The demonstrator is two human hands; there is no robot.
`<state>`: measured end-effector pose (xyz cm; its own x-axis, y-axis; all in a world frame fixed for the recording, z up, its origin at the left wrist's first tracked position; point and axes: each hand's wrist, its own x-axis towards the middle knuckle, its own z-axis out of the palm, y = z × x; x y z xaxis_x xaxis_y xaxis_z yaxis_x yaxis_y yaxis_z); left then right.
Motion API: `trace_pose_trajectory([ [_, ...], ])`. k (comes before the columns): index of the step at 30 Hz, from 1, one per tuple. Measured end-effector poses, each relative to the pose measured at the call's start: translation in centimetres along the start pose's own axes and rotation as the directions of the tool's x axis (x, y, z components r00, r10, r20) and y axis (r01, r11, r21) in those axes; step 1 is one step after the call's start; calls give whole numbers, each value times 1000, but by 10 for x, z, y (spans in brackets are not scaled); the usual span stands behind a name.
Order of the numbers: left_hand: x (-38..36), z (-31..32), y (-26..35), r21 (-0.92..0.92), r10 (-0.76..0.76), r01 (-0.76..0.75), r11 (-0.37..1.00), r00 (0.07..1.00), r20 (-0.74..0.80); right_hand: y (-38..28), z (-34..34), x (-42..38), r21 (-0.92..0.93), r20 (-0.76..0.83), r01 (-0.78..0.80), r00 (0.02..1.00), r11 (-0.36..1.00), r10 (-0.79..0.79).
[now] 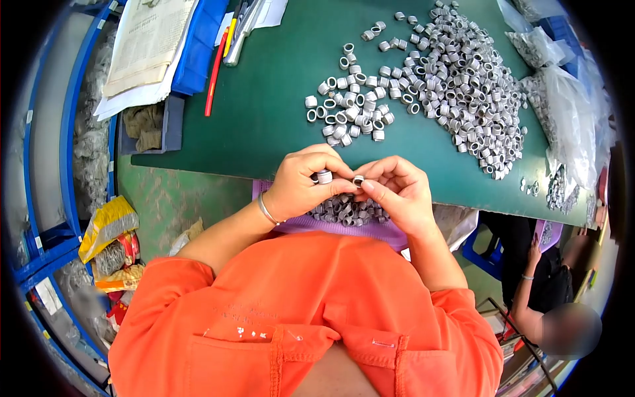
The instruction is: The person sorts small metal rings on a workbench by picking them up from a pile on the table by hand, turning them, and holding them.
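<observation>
My left hand (pixel 305 175) is closed, with one small grey metal ring (pixel 324 176) tucked in its curled fingers. Thumb and forefinger of that hand also pinch a second metal ring (pixel 358 180), seen with its opening toward me. From the other side, the fingertips of my right hand (pixel 401 193) grip this second ring too. Both hands are at the table's near edge, above a purple basket (pixel 383 233) that contains many similar grey pieces (pixel 345 210). On the green table (pixel 251 126), a small group of loose rings (pixel 350 109) lies just beyond my hands.
A large heap of rings (pixel 463 86) covers the table's right side, near clear plastic bags (pixel 569 119). To the left are a red pen (pixel 214 79), a blue tray (pixel 202 49), papers (pixel 149 46) and a grey bin (pixel 173 126). Another person (pixel 546 284) sits at right.
</observation>
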<state>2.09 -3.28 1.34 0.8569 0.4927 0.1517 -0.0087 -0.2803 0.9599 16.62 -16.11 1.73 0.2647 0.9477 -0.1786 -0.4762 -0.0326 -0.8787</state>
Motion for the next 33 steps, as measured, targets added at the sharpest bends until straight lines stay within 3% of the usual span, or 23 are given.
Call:
trace_pose_trajectory([
  [2,0,-1,-3,-45,-17,15,999,999,-41,0,-3,3,1,-86,59,995,998,-59],
  [3,1,-1,-1,-45,-40,38,998,998,-44,-6,-9,7,-417,-109,189,961,889,-255],
  [4,0,-1,0,-46,-23,21,999,999,-37,-11,-14,10,-761,-51,250,897,599,-439],
  [5,0,0,-1,-26,-21,20,999,998,-51,-13,-18,12,-812,-94,204,878,546,-469],
  [9,2,0,2,-15,-40,39,999,997,-59,-13,-35,22,-941,91,262,804,213,-587],
  [12,1,2,-1,-58,-70,66,996,995,-71,-11,-28,28,-953,163,288,754,97,-637],
  [18,3,2,-2,-83,-87,81,993,993,-73,-3,-20,35,-940,166,312,772,139,-614],
  [22,2,-1,-5,-63,-50,46,997,997,-65,-10,-20,33,-943,220,320,812,96,-540],
  [24,2,-2,-1,-106,-116,110,988,991,-60,-6,-24,34,-926,253,360,813,112,-524],
  [26,1,-4,-1,-184,-160,145,972,985,-70,-7,-31,35,-880,253,428,789,207,-560],
  [28,-2,-5,-4,-409,-241,206,889,970,-35,-10,-30,36,-933,146,312,784,180,-604],
  [30,-3,-5,-6,-563,-270,232,793,963,17,-11,-25,40,-933,178,325,791,154,-585],
  [33,-2,-5,-6,-640,-295,226,734,955,-1,-10,-26,41,-927,201,344,796,152,-571],
])
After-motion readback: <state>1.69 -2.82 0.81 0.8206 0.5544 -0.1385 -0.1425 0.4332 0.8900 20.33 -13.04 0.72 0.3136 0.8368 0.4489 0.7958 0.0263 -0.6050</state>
